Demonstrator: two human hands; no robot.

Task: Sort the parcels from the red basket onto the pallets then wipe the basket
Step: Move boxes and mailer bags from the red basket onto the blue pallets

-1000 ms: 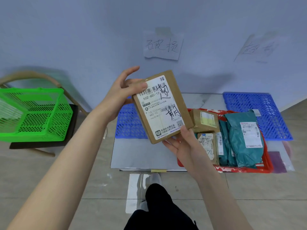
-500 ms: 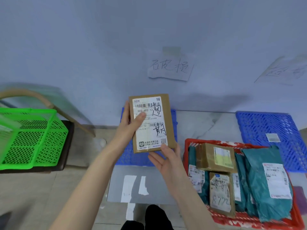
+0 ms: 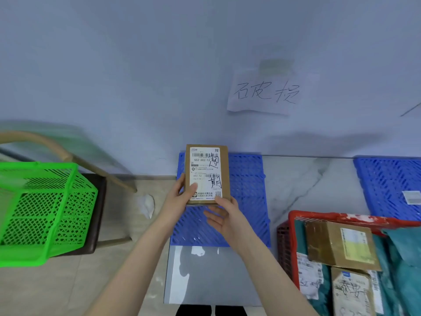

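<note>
Cardboard parcel (image 3: 206, 174) held over the far half of the left blue pallet (image 3: 248, 190), label toward the camera, long side pointing at the wall; cannot tell whether its far end touches the pallet. Left hand (image 3: 180, 199) clamped on the parcel's left edge, thumb pressed on the label, fingers hidden behind the carton. Right hand (image 3: 224, 215) palm up with fingers fairly straight and spread, thumb touching the parcel's near right corner, not curled round it. Left pallet lies at the left far corner of the desk (image 3: 303, 179), against the wall. Bare marbled strip of desk between it and the right blue pallet (image 3: 387, 183), which carries one white label (image 3: 412, 197). Red basket (image 3: 341, 218) just right of the right forearm, near edge of desk, holding a brown carton (image 3: 337, 245), a second carton (image 3: 350, 293) with scrawled ink, and teal mailer bags (image 3: 403, 258). Handwritten paper note (image 3: 262, 92) taped to the wall above the left pallet. Well left, off the desk: green basket (image 3: 45, 213) on a chair (image 3: 98, 213); crumpled white scrap (image 3: 145, 204) on the floor beside it.
</note>
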